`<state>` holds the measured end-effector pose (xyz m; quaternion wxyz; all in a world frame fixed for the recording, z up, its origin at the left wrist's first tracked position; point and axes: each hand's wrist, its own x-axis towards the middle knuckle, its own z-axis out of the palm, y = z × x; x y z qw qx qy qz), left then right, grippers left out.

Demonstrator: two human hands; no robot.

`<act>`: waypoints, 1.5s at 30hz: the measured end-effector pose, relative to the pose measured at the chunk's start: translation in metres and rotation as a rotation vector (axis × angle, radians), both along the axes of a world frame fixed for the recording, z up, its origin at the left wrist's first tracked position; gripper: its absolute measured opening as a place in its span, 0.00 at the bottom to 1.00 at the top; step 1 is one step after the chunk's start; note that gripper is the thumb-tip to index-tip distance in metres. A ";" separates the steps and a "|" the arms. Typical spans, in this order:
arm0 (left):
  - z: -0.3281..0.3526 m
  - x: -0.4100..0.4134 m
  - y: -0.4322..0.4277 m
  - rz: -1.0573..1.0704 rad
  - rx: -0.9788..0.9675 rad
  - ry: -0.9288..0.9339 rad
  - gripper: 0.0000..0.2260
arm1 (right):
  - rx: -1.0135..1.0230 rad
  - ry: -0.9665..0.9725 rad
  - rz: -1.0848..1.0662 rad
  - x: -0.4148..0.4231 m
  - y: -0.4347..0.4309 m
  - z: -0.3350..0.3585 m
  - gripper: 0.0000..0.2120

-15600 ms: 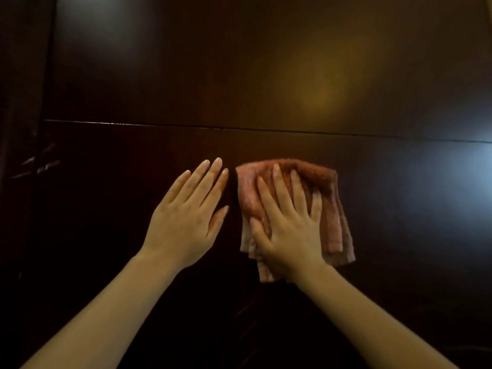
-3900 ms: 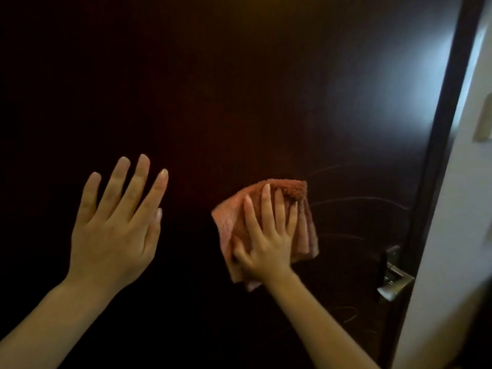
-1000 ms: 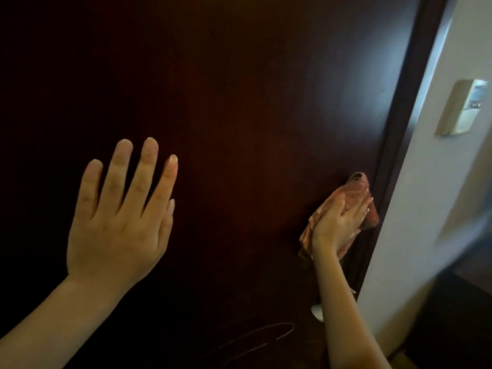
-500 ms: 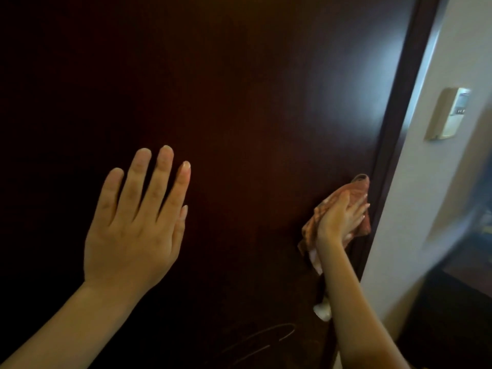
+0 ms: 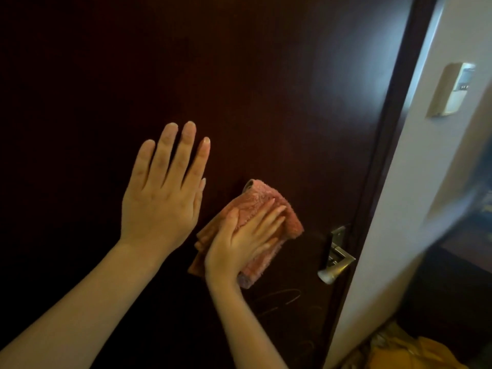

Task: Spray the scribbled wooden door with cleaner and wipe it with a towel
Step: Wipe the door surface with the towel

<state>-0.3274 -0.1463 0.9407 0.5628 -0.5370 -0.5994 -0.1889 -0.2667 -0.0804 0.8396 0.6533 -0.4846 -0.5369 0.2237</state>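
While your right hand presses the folded pink towel flat against the dark wooden door, fingers spread over it, your left hand lies open on the wood just beside. Faint scribbles loop below the towel. The metal handle sits to the right. The wall panel lettering is too blurred to read.

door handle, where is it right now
In the head view the door handle sits low on the door's right edge, just right of the towel that the right hand presses flat.
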 end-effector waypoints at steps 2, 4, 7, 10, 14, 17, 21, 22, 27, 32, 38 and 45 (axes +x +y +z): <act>-0.002 -0.003 -0.004 -0.022 -0.057 0.028 0.23 | -0.025 -0.019 0.040 0.004 0.002 0.005 0.32; -0.002 -0.006 -0.007 -0.020 -0.097 0.071 0.23 | -0.020 -0.043 0.046 0.016 0.008 0.008 0.32; -0.003 -0.012 -0.014 -0.060 -0.136 0.103 0.21 | 0.020 -0.002 0.043 0.031 0.023 0.011 0.30; -0.006 -0.032 -0.035 -0.036 -0.211 0.179 0.21 | 0.021 0.043 0.036 0.038 0.029 0.020 0.31; -0.012 -0.053 -0.065 0.021 -0.245 0.191 0.23 | -0.006 0.138 0.053 0.027 0.018 0.028 0.34; -0.013 -0.058 -0.071 0.027 -0.212 0.209 0.22 | 0.048 0.065 0.066 0.006 -0.006 0.028 0.35; -0.017 -0.062 -0.073 0.057 -0.192 0.225 0.23 | 0.134 -0.046 0.056 -0.014 -0.026 0.025 0.34; -0.018 -0.062 -0.073 0.059 -0.193 0.226 0.23 | 0.148 -0.055 0.062 -0.013 -0.024 0.023 0.33; -0.018 -0.064 -0.072 0.045 -0.183 0.226 0.23 | 0.212 -0.141 0.054 0.005 -0.001 0.014 0.32; -0.019 -0.063 -0.073 0.029 -0.168 0.207 0.22 | 0.256 -0.171 0.014 0.009 0.004 0.012 0.31; -0.060 -0.075 -0.103 0.096 -0.155 0.078 0.23 | 0.057 -0.201 0.172 0.007 0.022 -0.011 0.34; -0.082 -0.082 -0.100 0.108 -0.034 0.057 0.22 | 0.379 -0.189 0.009 0.007 0.007 0.007 0.32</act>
